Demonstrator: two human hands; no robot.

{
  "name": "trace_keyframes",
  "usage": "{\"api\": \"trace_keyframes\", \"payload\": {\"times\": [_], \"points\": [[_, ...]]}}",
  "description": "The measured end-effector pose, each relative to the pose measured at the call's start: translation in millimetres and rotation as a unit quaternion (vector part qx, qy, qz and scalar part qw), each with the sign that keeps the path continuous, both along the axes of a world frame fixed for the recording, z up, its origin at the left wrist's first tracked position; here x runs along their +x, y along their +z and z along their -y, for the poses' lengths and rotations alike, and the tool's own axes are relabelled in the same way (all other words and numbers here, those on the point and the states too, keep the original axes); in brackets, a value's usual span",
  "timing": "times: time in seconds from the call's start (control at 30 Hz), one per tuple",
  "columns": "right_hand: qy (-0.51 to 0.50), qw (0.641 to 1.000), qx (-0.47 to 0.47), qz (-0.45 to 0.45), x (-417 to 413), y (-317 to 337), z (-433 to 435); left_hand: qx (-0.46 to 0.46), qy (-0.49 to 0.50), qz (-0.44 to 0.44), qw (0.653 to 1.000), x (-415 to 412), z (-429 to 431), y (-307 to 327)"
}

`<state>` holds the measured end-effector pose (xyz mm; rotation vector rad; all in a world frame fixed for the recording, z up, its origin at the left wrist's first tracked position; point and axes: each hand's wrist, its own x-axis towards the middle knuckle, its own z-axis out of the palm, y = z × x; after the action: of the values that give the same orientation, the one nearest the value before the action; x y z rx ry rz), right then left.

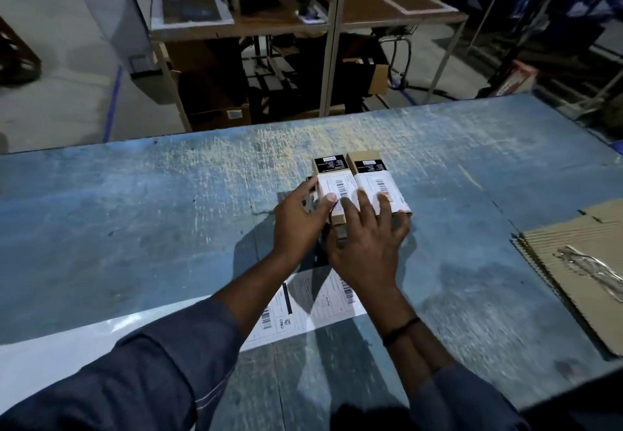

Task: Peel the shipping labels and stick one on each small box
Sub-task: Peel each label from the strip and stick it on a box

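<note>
Two small brown boxes lie side by side on the blue table [135,215], each with a black printed end and a white shipping label on top. My left hand [298,225] touches the left box [332,179] with its fingers spread along the box's left side and near end. My right hand [365,243] lies flat with straight fingers pressing on the label of the right box [372,174]. A strip of label sheet [323,299] with barcoded labels lies near me under my forearms.
A flattened piece of corrugated cardboard [580,262] with crumpled clear tape lies at the table's right edge. Beyond the far edge stand a shelf unit [303,23] with trays and cartons, and a grey floor on the left.
</note>
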<state>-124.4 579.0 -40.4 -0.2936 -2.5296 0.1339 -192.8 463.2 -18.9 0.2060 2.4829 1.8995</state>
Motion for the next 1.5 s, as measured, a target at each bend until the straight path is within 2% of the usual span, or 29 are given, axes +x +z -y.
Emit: {"api": "trace_keyframes", "payload": {"times": [0.1, 0.17, 0.23, 0.4, 0.63, 0.83, 0.93, 1.1, 1.3, 1.5], "points": [[-0.022, 0.997, -0.076, -0.006, -3.3, 7.6, -14.4, 0.012, 0.015, 0.043, 0.999, -0.3, -9.0, 0.8], [-0.032, 0.982, -0.183, 0.021, -11.2, 12.1, -25.1, 0.011, 0.023, 0.061, 0.998, -3.9, -11.8, 1.5], [-0.023, 0.973, -0.227, 0.045, -16.9, 13.0, -32.3, 0.003, 0.017, 0.067, 0.998, -4.6, -13.1, 2.6], [0.013, 0.984, -0.172, 0.038, -16.4, 8.0, -32.9, 0.010, 0.006, 0.065, 0.998, -0.6, -13.1, 1.4], [0.014, 0.985, -0.159, 0.063, -13.9, 7.7, -34.5, 0.010, 0.000, 0.077, 0.997, 6.1, -9.3, 10.8], [0.030, 0.994, -0.103, 0.000, -2.1, 16.4, -1.1, -0.035, -0.006, 0.042, 0.998, 18.0, 20.5, 28.6], [0.089, 0.993, -0.080, -0.004, 11.1, 15.6, 40.4, -0.062, 0.005, 0.019, 0.998, 30.1, 64.5, 31.1], [0.231, 0.964, -0.125, 0.043, 21.2, 6.4, 120.3, -0.102, 0.056, -0.001, 0.993, 63.5, 174.0, 30.7], [0.357, 0.917, -0.155, 0.090, 17.8, -2.1, 233.4, -0.129, 0.200, -0.026, 0.971, 108.8, 308.5, 31.8], [0.473, 0.859, -0.160, 0.118, 13.9, 2.4, 361.0, -0.132, 0.335, -0.006, 0.933, 150.9, 418.3, 32.3]]}}
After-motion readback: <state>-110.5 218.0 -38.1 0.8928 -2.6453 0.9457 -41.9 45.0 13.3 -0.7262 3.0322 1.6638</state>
